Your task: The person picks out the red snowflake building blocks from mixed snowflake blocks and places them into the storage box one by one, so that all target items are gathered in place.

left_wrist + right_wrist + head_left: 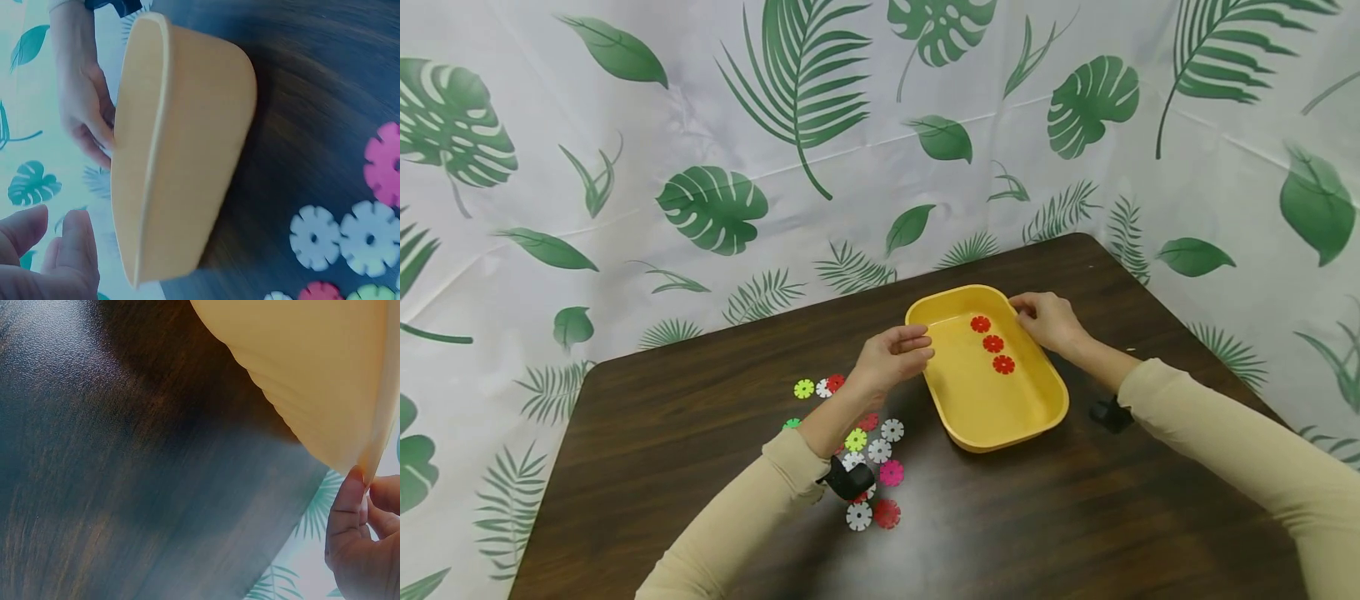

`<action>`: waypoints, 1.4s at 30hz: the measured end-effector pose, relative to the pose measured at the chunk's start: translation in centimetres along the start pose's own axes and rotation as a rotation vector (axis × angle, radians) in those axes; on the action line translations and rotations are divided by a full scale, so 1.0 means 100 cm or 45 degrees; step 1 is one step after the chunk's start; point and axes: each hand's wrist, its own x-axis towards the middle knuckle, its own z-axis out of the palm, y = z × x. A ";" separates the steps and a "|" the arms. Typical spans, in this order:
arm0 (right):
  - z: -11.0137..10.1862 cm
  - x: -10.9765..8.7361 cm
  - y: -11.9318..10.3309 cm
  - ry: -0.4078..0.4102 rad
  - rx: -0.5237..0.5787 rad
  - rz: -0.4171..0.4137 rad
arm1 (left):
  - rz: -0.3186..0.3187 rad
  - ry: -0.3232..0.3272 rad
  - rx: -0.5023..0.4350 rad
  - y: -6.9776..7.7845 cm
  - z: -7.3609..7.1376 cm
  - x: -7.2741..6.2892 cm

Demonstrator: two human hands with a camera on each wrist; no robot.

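A yellow plastic tray stands on the dark wooden table, with three red notched discs in a row on its floor. At the tray's far right side, my right hand pinches the rim between thumb and fingers; the right wrist view shows the fingertips on that edge. My left hand hovers by the tray's left rim, its fingers loosely bent and holding nothing. In the left wrist view a gap shows between those fingers and the tray wall.
Several notched discs in white, red, yellow-green, green and pink lie loose left of the tray, partly under my left forearm; a pink disc and a white disc are among them. A leaf-print cloth hangs behind the table.
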 end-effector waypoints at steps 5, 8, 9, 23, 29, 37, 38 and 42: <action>0.000 0.000 0.000 -0.001 -0.004 -0.019 | 0.006 0.012 -0.020 -0.003 -0.018 -0.007; 0.001 0.000 0.001 -0.001 -0.012 -0.028 | 0.021 0.013 -0.010 -0.005 -0.028 -0.010; 0.001 0.000 0.001 -0.001 -0.014 -0.032 | 0.025 0.015 -0.008 -0.005 -0.031 -0.011; 0.001 -0.001 -0.001 -0.008 -0.019 -0.015 | 0.035 0.158 0.031 -0.013 -0.074 -0.022; 0.000 -0.002 -0.002 -0.008 -0.020 -0.012 | 0.024 0.155 0.022 -0.021 -0.084 -0.027; -0.001 -0.002 -0.002 -0.006 -0.021 -0.024 | -0.015 0.201 0.056 -0.035 -0.101 -0.031; -0.001 -0.002 -0.002 -0.007 -0.021 -0.025 | -0.021 0.209 0.064 -0.037 -0.103 -0.032; -0.002 -0.002 -0.002 -0.010 -0.018 -0.025 | -0.052 0.253 0.122 -0.043 -0.112 -0.034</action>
